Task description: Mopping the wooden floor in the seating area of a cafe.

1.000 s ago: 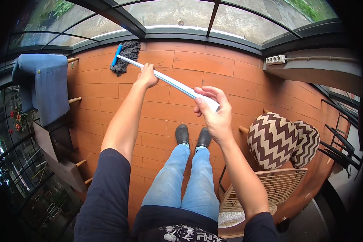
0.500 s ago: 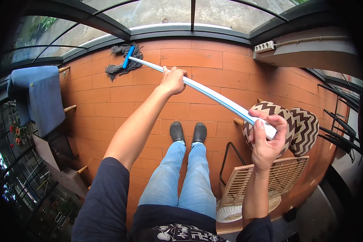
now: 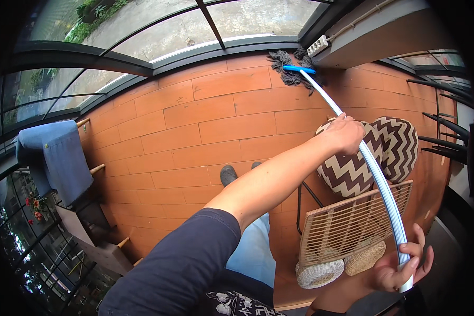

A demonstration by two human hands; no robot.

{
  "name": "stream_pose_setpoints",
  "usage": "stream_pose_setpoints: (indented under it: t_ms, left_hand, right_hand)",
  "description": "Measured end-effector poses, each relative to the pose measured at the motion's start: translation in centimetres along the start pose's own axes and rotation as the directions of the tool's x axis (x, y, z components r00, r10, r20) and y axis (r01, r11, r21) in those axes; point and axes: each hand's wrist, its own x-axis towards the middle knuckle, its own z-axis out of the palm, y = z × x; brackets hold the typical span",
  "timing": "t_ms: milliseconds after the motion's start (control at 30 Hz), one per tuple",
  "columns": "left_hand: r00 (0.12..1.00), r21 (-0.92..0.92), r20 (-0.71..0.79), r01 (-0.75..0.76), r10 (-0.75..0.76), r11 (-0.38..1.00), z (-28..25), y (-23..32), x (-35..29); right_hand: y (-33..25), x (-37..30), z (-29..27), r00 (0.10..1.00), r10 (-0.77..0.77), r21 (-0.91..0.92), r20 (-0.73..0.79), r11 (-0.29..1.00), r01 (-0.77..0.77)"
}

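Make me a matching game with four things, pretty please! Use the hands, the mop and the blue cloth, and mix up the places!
Things:
1. left hand
2. right hand
3. mop head
4. blue cloth

Places:
A. on the floor near the white socket strip
B. at the left side of the picture
C. partway along the mop handle
D. by the handle's end away from the mop head

Right pairs: 1-C, 2-D, 3-A, 4-B

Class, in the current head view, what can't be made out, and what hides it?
In the head view:
Most of the right shoe: hidden by the left forearm.
Part of the mop handle: covered by the left hand.
Part of the shirt print: cut off by the lower edge.
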Motion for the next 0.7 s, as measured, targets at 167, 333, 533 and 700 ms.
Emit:
stream_pose_setpoints:
  t_ms: [167, 333, 533, 700]
  left_hand:
    - [0.998, 0.02, -0.048, 0.041, -0.04, 0.999, -1.1, -1.7, -3.3]
    - [0.94, 0.062, -0.234, 0.269, -0.248, 0.961, -4.0, -8.9, -12.9]
    - [0.738, -0.017, -0.433, 0.568, -0.519, 0.823, -7.3, -18.5, -25.0]
    - [0.739, 0.0, -0.506, 0.516, -0.445, 0.857, -6.1, -20.6, -27.3]
  right_hand:
    - [0.1, -0.3, -0.3, 0.964, 0.231, 0.341, 0.13, 0.903, -0.263]
    - [1.2, -2.9, 6.7, 0.893, 0.324, 0.498, 0.313, 0.745, -0.445]
    - [-1.3, -7.7, 18.9, 0.779, 0.178, 0.618, 0.601, 0.514, -0.594]
    - [-2.3, -8.2, 19.3, 0.743, 0.074, 0.614, 0.666, 0.512, -0.601]
